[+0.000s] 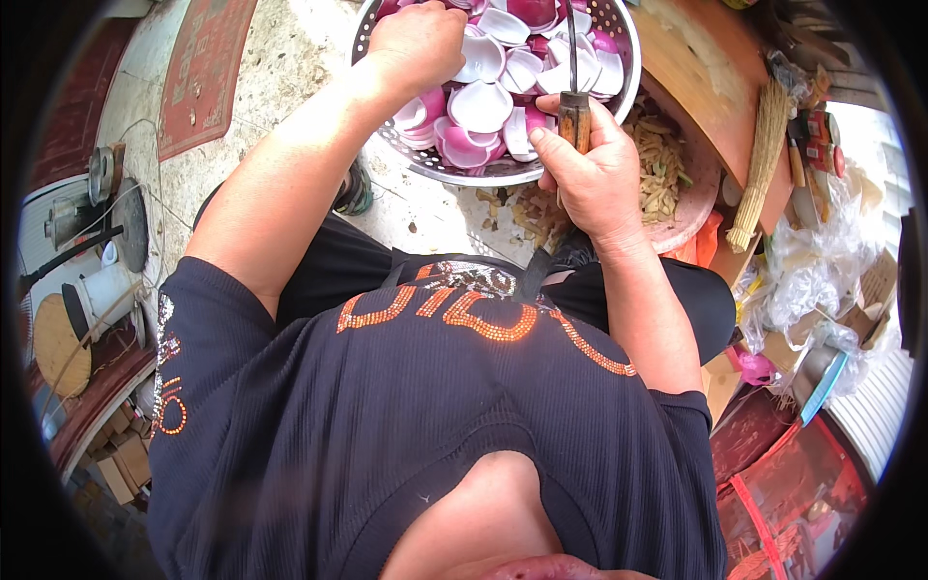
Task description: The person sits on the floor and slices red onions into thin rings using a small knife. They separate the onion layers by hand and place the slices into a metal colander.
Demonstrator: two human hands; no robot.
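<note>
A metal colander (pixel 464 178) with a perforated wall holds a heap of cut red onion pieces (pixel 480 106), purple outside and white inside. Over its left part is my left hand (pixel 418 41), the fingers curled in. Whatever lies between those fingertips is hidden. My right hand (pixel 592 166) grips the wooden handle of a knife (pixel 574 124) at the colander's near right rim. The dark narrow blade points away from me, above the onion pieces.
Right of the colander, a pink basin (pixel 698 205) holds pale yellowish pieces, beside a wooden board (pixel 691 48). Farther right are a straw broom (pixel 762 150) and clear plastic bags (pixel 822 256). A red mat (pixel 208 77) lies on the left. Brown scraps (pixel 527 215) litter the floor.
</note>
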